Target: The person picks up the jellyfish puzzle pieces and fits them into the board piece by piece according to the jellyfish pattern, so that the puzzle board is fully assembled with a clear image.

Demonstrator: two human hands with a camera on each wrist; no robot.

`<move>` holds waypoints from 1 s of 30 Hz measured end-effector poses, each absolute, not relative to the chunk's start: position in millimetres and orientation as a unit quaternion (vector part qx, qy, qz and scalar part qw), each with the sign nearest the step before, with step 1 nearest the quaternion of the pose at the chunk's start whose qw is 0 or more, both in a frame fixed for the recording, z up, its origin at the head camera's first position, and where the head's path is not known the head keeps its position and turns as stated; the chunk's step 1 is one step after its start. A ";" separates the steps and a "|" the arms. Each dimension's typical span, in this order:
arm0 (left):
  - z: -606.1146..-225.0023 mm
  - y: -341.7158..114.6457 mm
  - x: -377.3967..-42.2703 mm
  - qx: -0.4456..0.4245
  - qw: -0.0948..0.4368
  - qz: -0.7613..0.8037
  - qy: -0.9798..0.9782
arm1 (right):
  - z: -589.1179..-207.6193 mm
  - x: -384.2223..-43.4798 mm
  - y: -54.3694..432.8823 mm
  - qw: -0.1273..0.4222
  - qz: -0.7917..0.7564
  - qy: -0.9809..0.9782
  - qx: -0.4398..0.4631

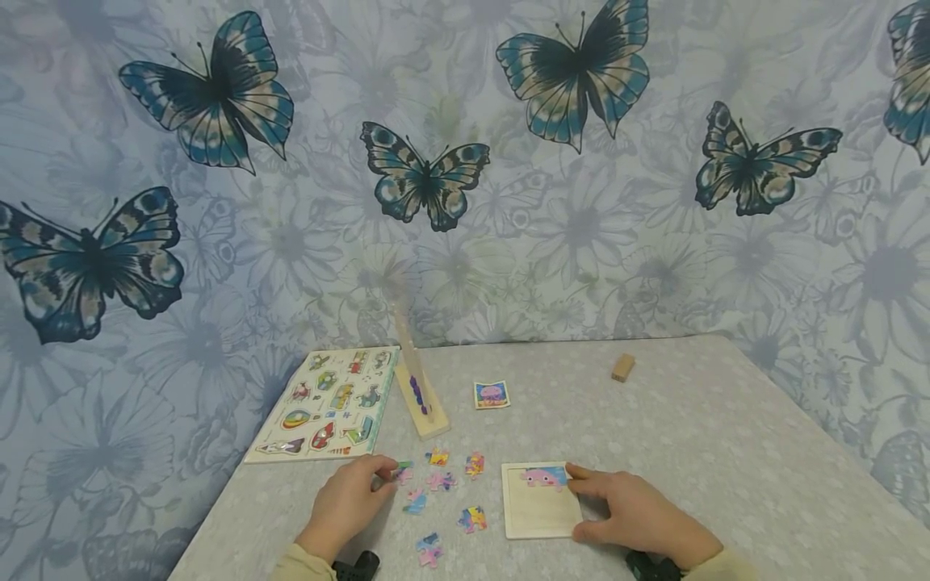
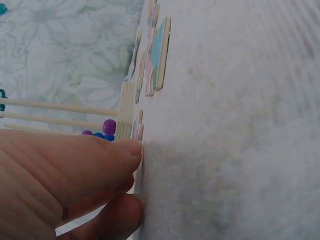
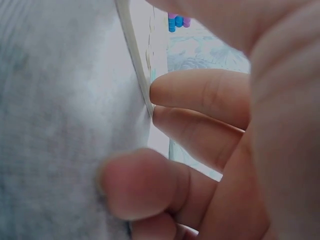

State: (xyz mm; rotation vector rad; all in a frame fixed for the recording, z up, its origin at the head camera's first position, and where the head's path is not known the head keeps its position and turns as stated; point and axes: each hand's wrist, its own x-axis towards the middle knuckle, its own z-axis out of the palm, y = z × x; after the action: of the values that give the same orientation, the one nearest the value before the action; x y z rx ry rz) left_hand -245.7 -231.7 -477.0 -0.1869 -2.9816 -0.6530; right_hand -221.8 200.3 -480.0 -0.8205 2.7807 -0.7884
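My left hand [image 1: 351,494] is low over the table, fingertips right at a pink and green jigsaw piece [image 1: 404,473]. In the left wrist view the thumb [image 2: 100,152] and fingers are bent but apart, with the thumb tip overlapping the near edge of that piece. Beside it lie several more jigsaw pieces [image 1: 441,482], pink, blue and yellow. My right hand [image 1: 634,510] rests at the right side of a square wooden puzzle tray [image 1: 541,516], fingertips against its edge and thumb near its lower corner. A pink and blue strip of puzzle [image 1: 543,477] sits along the tray's top.
Behind the pieces stands a wooden base with upright rods [image 1: 421,403] and purple and blue beads. A picture board [image 1: 327,403] lies at the back left. A small picture card [image 1: 492,394] and a wooden block [image 1: 622,367] are farther back, before the butterfly-patterned wall [image 1: 450,282].
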 end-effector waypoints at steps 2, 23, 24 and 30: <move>-477.2 -231.2 -246.4 -0.064 0.039 -0.215 -0.974 | -480.3 -221.8 200.2 0.068 -0.262 0.923 -0.272; -478.6 -222.3 -241.6 -0.162 0.021 -0.240 -0.957 | -483.1 -223.3 200.2 0.065 -0.265 0.925 -0.265; -478.7 -221.7 -241.5 -0.157 0.025 -0.239 -0.958 | -482.9 -223.2 200.1 0.064 -0.263 0.925 -0.266; -478.5 -221.2 -243.7 -0.088 0.035 -0.247 -0.964 | -482.2 -223.2 199.4 0.066 -0.265 0.925 -0.264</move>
State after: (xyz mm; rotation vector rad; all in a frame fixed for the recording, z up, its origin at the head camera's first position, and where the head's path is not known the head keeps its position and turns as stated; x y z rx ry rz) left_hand -243.7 -221.2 -478.5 -0.2701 -2.9642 -0.7602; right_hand -223.2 199.4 -482.2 -0.7960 2.7896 -0.7996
